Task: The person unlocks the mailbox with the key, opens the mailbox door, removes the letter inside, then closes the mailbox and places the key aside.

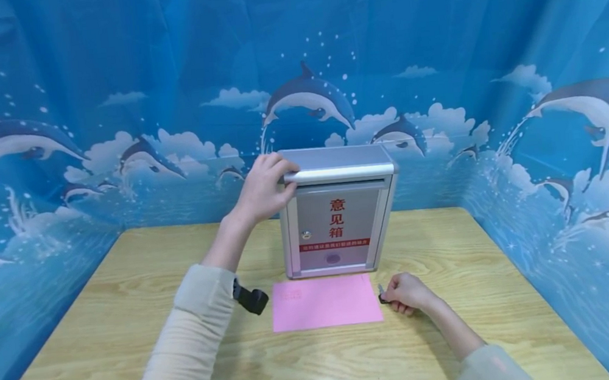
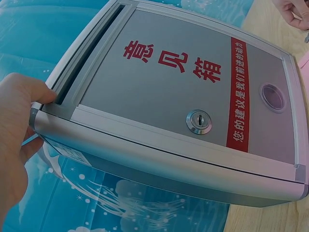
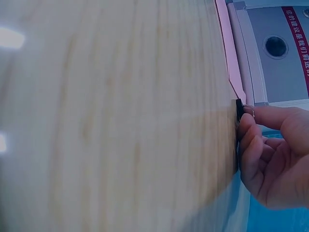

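Note:
A grey metal suggestion box [image 1: 312, 213] with red characters stands on the table. My left hand [image 1: 268, 184] grips its top left corner, with a digit at the end of the dark slot [image 2: 91, 53] in the left wrist view. A round keyhole lock [image 2: 199, 121] sits on the front panel. Down at the tabletop, my right hand [image 1: 409, 293] pinches a small key [image 1: 383, 297] with a black head. In the right wrist view the black key head [image 3: 240, 109] and a thin ring show at the fingertips; the key's blade is hidden there.
A pink envelope [image 1: 326, 304] lies flat in front of the box, just left of the key. The wooden table [image 1: 179, 257] is bordered at the back and sides by a blue dolphin-print curtain [image 1: 187, 60].

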`<move>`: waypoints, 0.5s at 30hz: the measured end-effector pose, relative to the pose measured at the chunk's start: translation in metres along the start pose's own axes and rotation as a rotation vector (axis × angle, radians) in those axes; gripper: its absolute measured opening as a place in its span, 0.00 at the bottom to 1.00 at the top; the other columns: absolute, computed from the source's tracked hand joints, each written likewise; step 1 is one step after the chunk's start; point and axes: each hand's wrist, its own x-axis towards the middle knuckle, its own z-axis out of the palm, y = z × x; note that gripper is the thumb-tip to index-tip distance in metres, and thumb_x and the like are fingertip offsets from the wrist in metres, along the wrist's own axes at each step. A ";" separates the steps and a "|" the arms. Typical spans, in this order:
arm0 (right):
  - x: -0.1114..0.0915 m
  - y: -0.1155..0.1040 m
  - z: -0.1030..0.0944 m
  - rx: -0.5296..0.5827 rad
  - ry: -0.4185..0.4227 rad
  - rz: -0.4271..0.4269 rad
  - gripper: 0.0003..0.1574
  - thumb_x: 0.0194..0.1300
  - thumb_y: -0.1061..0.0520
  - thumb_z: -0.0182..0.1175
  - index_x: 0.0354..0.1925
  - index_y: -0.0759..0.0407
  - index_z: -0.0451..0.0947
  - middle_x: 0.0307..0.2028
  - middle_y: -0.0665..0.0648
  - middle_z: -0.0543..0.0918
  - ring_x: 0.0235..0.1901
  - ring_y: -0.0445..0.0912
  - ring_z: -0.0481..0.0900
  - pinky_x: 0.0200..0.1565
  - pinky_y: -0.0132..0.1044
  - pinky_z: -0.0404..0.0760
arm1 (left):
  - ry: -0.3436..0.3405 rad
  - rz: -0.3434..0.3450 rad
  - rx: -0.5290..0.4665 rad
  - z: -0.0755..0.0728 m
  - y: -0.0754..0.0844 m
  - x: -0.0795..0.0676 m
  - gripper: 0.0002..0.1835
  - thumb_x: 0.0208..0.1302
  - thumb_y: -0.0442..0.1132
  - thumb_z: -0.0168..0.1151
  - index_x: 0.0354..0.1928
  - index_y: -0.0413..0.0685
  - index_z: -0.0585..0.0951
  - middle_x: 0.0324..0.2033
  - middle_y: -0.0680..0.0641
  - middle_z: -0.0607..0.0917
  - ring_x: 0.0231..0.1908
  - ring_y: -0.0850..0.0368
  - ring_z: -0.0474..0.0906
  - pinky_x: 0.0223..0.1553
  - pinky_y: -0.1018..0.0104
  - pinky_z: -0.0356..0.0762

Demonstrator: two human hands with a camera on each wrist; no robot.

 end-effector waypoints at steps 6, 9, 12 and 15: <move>0.000 0.006 -0.001 0.020 -0.014 -0.014 0.13 0.58 0.60 0.62 0.22 0.61 0.70 0.11 0.53 0.72 0.08 0.38 0.65 0.11 0.26 0.64 | -0.003 0.005 0.003 0.001 0.000 0.000 0.11 0.59 0.34 0.61 0.44 0.44 0.80 0.42 0.47 0.77 0.49 0.50 0.67 0.52 0.56 0.66; -0.001 0.008 -0.001 0.034 -0.016 -0.012 0.13 0.59 0.58 0.61 0.23 0.61 0.70 0.11 0.52 0.72 0.08 0.38 0.65 0.11 0.26 0.64 | 0.002 0.015 0.000 0.001 0.000 0.000 0.11 0.59 0.34 0.60 0.45 0.43 0.80 0.42 0.47 0.77 0.48 0.50 0.67 0.52 0.55 0.66; -0.002 0.008 -0.002 0.040 -0.013 -0.002 0.13 0.61 0.56 0.60 0.25 0.62 0.71 0.12 0.53 0.72 0.09 0.38 0.65 0.12 0.27 0.65 | 0.021 0.030 -0.011 0.002 -0.001 -0.003 0.12 0.59 0.34 0.60 0.45 0.43 0.79 0.42 0.46 0.78 0.48 0.49 0.68 0.52 0.55 0.66; -0.002 0.008 -0.004 0.036 -0.001 0.015 0.14 0.62 0.54 0.59 0.27 0.63 0.72 0.13 0.54 0.74 0.10 0.39 0.67 0.13 0.28 0.68 | 0.059 0.046 -0.018 0.005 -0.004 -0.008 0.14 0.59 0.35 0.61 0.48 0.43 0.79 0.45 0.45 0.78 0.51 0.48 0.69 0.55 0.56 0.65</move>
